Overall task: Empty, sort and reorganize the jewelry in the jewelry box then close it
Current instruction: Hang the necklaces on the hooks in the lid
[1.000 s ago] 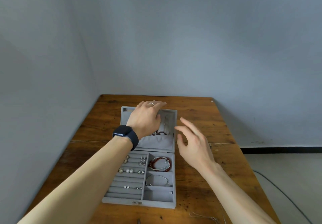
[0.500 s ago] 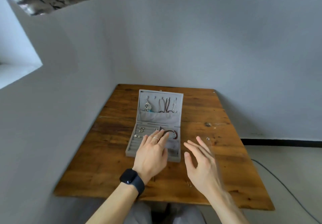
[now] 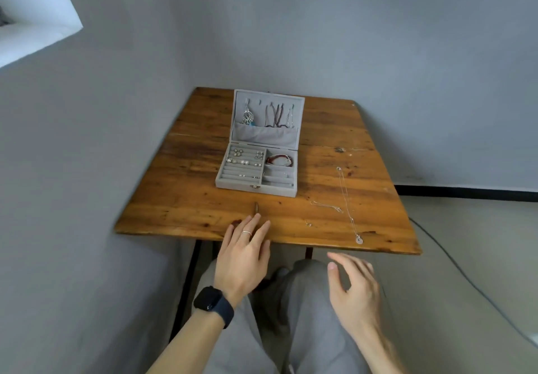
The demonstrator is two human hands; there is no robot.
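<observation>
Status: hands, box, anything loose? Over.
Both empty: left hand at table edge, right hand off it. Box open, jewelry inside. Necklace loose on table, right of box.

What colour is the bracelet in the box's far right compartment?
The bracelet is dark reddish-brown; the head view, the only one, shows it.

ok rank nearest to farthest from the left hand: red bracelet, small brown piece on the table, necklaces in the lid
Head view:
1. small brown piece, just ahead of the left hand
2. red bracelet, jewelry box right rear
3. necklaces, hanging in the lid
</observation>
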